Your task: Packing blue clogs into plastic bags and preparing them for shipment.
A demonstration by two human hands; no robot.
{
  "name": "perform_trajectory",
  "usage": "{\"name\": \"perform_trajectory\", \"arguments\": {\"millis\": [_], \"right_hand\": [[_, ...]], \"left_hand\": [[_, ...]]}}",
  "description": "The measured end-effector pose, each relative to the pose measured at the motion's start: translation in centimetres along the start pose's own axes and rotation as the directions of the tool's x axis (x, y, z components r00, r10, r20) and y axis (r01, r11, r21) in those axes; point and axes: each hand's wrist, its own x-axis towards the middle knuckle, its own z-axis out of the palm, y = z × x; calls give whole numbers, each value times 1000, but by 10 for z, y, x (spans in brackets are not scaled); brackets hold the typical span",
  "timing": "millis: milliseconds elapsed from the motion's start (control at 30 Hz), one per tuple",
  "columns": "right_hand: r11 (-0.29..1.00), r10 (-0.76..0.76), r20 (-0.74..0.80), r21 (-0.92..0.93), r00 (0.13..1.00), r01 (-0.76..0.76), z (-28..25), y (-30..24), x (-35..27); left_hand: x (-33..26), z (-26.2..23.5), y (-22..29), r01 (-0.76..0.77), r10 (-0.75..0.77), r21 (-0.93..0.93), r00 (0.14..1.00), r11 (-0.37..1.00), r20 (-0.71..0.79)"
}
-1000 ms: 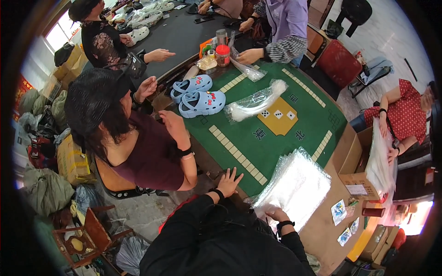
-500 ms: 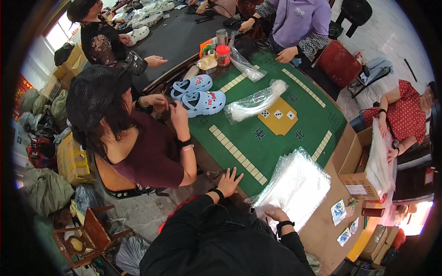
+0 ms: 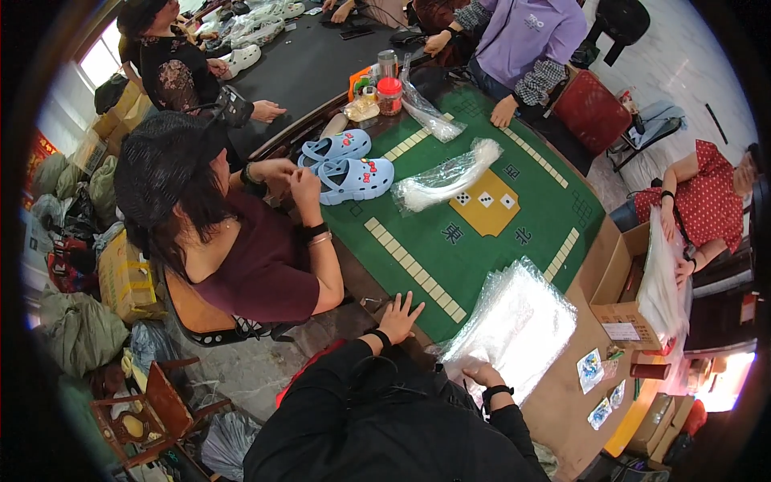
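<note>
My left hand (image 3: 396,321) lies flat, fingers spread, on the near edge of a green game mat (image 3: 385,281). My right hand (image 3: 484,375) grips the near edge of a shiny stack of clear plastic bags (image 3: 522,321); some of its fingers are hard to make out. Beyond the bags lies a clear bag of long white ties or strips (image 3: 450,175). A pair of light blue clogs (image 3: 357,180) with red charms stands at the mat's left side. Beside them, a seated co-worker in a dark cap holds both hands (image 3: 293,183) close together.
A person in purple rests a hand (image 3: 504,111) on the mat's far edge. At right, a person in red handles clear plastic at a cardboard box (image 3: 626,321). A red-lidded jar (image 3: 389,96) stands at the back. Small blue-and-white packets (image 3: 590,369) lie on the brown tabletop.
My hands and the bags stay put. The co-worker's hands have shifted slightly beside the clogs. The person in purple has moved a hand onto the mat's far edge.
</note>
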Motion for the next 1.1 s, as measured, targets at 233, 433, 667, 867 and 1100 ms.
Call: {"name": "perform_trajectory", "arguments": {"millis": [233, 433, 667, 867, 1100], "right_hand": [[1000, 3, 9, -23, 1000, -2, 9, 11, 12], [1000, -26, 7, 12, 1000, 26, 9, 12, 12], [998, -56, -31, 26, 998, 57, 10, 11, 11], [997, -76, -83, 15, 994, 77, 25, 30, 23], [997, -54, -44, 53, 998, 56, -4, -5, -7]], "left_hand": [[2, -2, 1, -11, 11, 5, 1000, 1000, -2], [2, -3, 1, -8, 8, -5, 1000, 1000, 8], [1, -3, 1, -8, 8, -4, 1000, 1000, 7], [7, -8, 6, -11, 12, -12, 999, 1000, 50], [1, -9, 1, 25, -21, -27, 994, 999, 111]]}}
